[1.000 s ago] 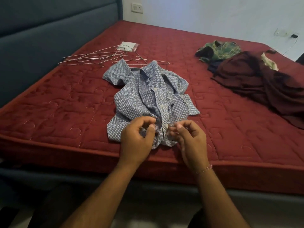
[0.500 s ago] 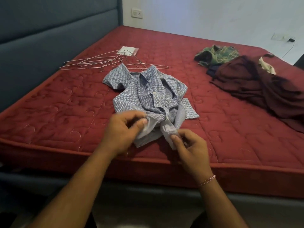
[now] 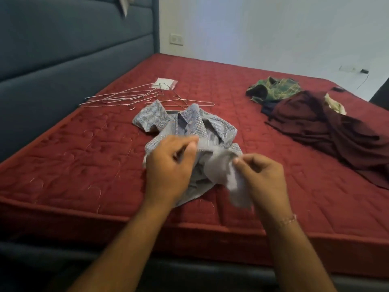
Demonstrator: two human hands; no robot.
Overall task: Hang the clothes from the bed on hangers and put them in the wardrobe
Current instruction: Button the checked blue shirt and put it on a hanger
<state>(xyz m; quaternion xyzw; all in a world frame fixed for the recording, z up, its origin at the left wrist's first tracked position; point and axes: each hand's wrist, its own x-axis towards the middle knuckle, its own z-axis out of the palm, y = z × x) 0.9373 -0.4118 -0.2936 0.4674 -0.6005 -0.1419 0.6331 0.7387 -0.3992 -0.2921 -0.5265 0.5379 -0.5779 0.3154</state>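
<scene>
both hands on shirt (image 3: pixel 189 127) at near edge of bed (image 3: pixel 63 165). left hand (image 3: pixel 168 165) pinches hem, right hand (image 3: pixel 263 175) pinches lifted flap. best: spread placket, then fetch hanger (image 3: pixel 117 99) lying beyond collar.

A blue checked shirt (image 3: pixel 189 127) is gripped by the left hand (image 3: pixel 168 165) and right hand (image 3: pixel 261 178) above a red mattress (image 3: pixel 84 165); wire hangers (image 3: pixel 126 98) are seen behind.

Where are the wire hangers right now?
The wire hangers lie on the red mattress, upper left in the head view, just behind the blue checked shirt, near the headboard.
</scene>
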